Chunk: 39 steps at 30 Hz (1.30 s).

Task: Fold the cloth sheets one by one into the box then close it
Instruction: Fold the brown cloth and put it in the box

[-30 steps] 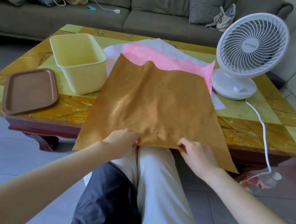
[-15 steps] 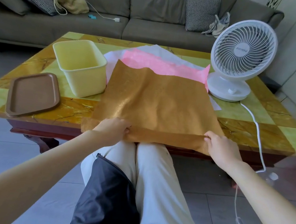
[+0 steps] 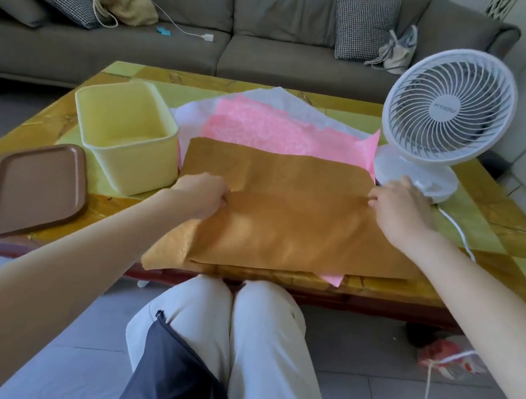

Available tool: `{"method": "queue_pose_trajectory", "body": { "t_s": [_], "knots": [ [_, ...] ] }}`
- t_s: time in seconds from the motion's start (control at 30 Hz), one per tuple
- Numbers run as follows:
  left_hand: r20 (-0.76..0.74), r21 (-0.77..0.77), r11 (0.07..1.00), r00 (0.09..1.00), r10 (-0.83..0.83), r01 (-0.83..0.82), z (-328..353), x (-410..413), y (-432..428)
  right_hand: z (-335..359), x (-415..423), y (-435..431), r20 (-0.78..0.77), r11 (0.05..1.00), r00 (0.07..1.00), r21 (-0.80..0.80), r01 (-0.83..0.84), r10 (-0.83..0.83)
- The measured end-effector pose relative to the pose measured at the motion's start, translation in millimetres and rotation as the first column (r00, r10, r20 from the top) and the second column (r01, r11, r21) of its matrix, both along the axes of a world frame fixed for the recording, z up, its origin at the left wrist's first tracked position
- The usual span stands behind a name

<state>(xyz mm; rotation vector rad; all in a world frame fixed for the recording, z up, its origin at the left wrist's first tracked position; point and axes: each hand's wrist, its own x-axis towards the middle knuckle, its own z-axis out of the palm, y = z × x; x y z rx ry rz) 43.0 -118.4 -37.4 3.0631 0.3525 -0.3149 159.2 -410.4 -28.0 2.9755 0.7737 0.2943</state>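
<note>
Left hand (image 3: 202,196) and right hand (image 3: 399,207) each pinch the folded-over edge of the orange-brown cloth sheet (image 3: 285,222), one at either side. The sheet lies doubled on the counter (image 3: 498,227) over a pink sheet (image 3: 263,132) and a white sheet (image 3: 281,99). Open yellow box (image 3: 132,165) just left of the sheets, brown lid (image 3: 34,189) beside it, white fan (image 3: 447,113) at right.

Person's body, head view. Left hand (image 3: 203,196) and right hand (image 3: 401,207): bare, as are both forearms. Legs: cream trousers (image 3: 262,350), lightly creased. Left thigh: dark navy garment (image 3: 170,381) with a small zip pull (image 3: 158,314) at its upper edge.
</note>
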Motion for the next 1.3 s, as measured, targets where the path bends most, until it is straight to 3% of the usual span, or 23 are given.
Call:
{"method": "queue_pose_trajectory", "body": {
  "t_s": [0.1,0.17,0.3,0.47,0.6,0.8,0.97,1.07,1.17,1.23,1.3],
  "knots": [
    [0.105,0.286,0.958,0.995,0.002,-0.032,-3.6,40.3,13.7,4.7,28.1,27.7,0.189,0.999,0.982,-0.038,-0.005,0.012],
    [0.166,0.333,0.941,0.986,0.010,-0.065,-7.5,64.8,21.2,2.0,45.8,43.5,0.193,0.994,0.981,-0.099,0.053,-0.033],
    [0.237,0.217,0.964,0.966,0.100,-0.152,-19.8,101.8,30.4,-13.7,77.4,66.4,0.106,0.979,0.979,-0.089,0.183,-0.173],
    [0.269,0.018,0.968,0.934,0.235,-0.249,-33.9,139.2,45.2,-37.7,115.2,85.2,-0.060,0.945,0.955,0.138,0.297,-0.292],
    [0.288,-0.063,0.963,0.919,0.267,-0.260,-39.8,155.9,50.0,-49.2,129.1,93.9,-0.167,0.928,0.947,0.211,0.306,-0.275],
    [0.199,-0.106,0.950,0.930,0.309,-0.293,-46.7,162.8,46.4,-70.1,135.7,98.8,-0.393,0.938,0.907,0.232,0.258,-0.152],
    [0.155,-0.081,0.989,0.978,0.137,-0.125,-50.2,151.7,29.2,-81.4,112.6,101.0,-0.457,0.943,0.889,0.284,0.171,-0.023],
    [0.259,-0.112,0.993,0.964,0.052,-0.023,-49.7,137.3,0.7,-83.7,78.4,99.5,-0.337,0.930,0.939,0.362,0.059,0.072],
    [0.238,-0.206,0.970,0.968,-0.080,0.131,-55.3,110.6,-38.2,-89.8,37.3,84.0,-0.222,0.908,0.965,0.417,-0.033,0.137],
    [0.190,-0.203,0.954,0.964,-0.184,0.222,-63.6,91.0,-61.0,-98.1,22.1,63.2,-0.179,0.893,0.983,0.449,0.038,0.049],
    [0.148,-0.151,0.945,0.952,-0.268,0.290,-74.4,78.0,-75.4,-105.3,20.5,37.3,-0.167,0.857,0.974,0.468,0.214,-0.152]
  ]
}}
